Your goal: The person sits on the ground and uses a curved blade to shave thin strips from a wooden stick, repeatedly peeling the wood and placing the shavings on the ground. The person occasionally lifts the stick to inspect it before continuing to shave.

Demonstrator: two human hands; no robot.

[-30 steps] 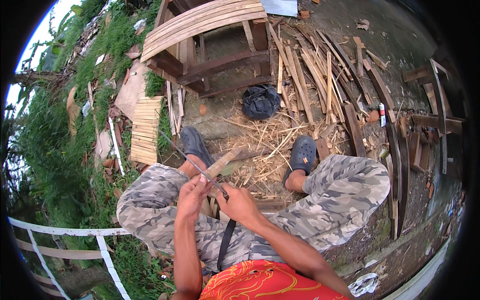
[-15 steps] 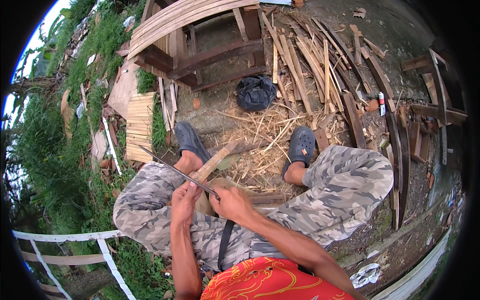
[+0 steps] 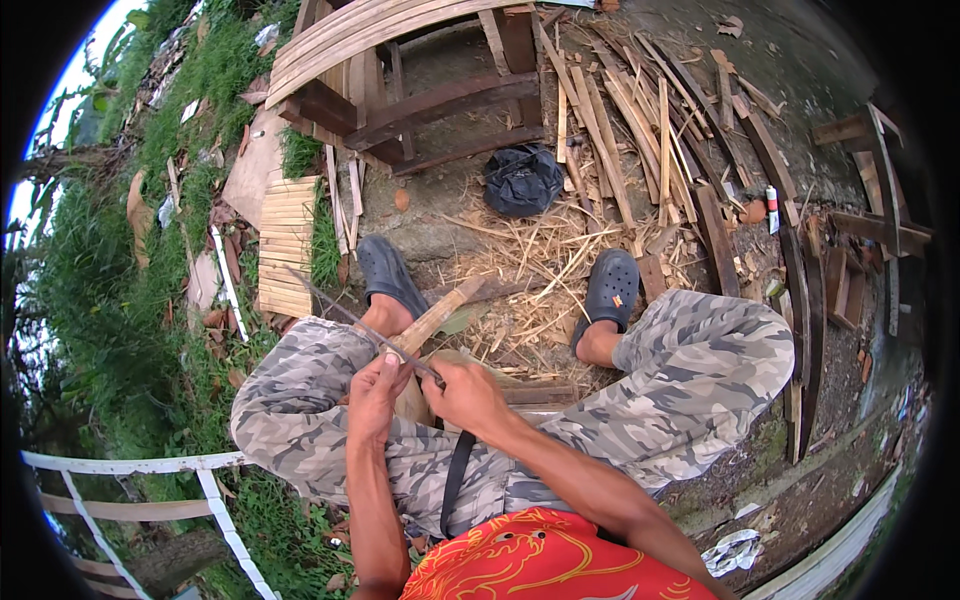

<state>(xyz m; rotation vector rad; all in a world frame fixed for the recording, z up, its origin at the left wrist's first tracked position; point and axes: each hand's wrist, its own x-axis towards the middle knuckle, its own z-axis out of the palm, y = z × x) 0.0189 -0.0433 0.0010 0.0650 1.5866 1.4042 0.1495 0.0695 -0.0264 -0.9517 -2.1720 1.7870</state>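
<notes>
Both my hands work close together over my lap. My left hand [image 3: 374,398] is closed around the lower end of a flat, pale piece of wood [image 3: 438,316], its thumb pressed up near a long, thin, dark blade-like tool [image 3: 335,306]. The wood slants up to the right, its tip between my feet. My right hand [image 3: 466,398] grips the near end of the dark tool, which crosses over the wood and points up to the left. Blur hides whether the tool is a knife or a file. A pale wooden block [image 3: 412,404] shows partly between my hands.
Wood shavings [image 3: 530,270] litter the ground between my dark clogs [image 3: 612,290]. Ahead stand a slatted wooden bench [image 3: 440,115] and a black plastic bag [image 3: 523,182]. Wood strips [image 3: 640,140] lie to the right, a slatted panel [image 3: 287,245] left, a white metal frame [image 3: 130,463] lower left.
The dark tool has tilted slightly more steeply across the wood and looks blurred now. Both hands keep their grips. The whole view has shifted a little.
</notes>
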